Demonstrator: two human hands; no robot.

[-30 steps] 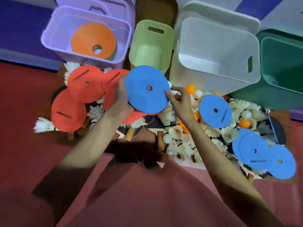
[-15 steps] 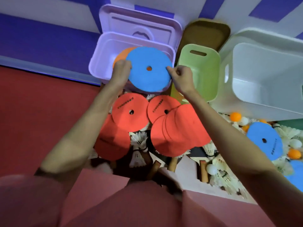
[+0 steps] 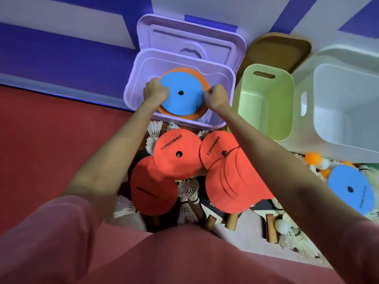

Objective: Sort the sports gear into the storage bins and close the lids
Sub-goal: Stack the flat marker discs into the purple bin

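**Blue disc going into the lilac bin**

Blue foam-like disc (image 3: 181, 93) sits in the lilac bin (image 3: 131, 89) at upper centre of the frame, lying over an orange disc (image 3: 202, 78) already inside. Both hands hold it by opposite edges: the left hand (image 3: 154, 92) curls over its left rim, and the right hand (image 3: 217, 97) pinches its right rim with bent fingers.

Risks, as I judge them: the blue disc lies slightly off-centre on the orange one, so if it is let go unevenly it could tip against the bin wall and later stop the lilac lid (image 3: 190, 37), propped behind the bin, from seating. The forearms reach over the red discs (image 3: 178, 154) heaped at mid-frame; pulling back carelessly could scatter them among the shuttlecocks (image 3: 188, 189) and orange balls (image 3: 312, 157).

Writing: the red discs carry dark print reading roughly "SONICE" beside smaller characters I cannot read. A second blue disc (image 3: 350, 189) at the right edge bears similar print, too small to make out. The green bin (image 3: 264, 103) and white bin (image 3: 346, 111) show no labels.
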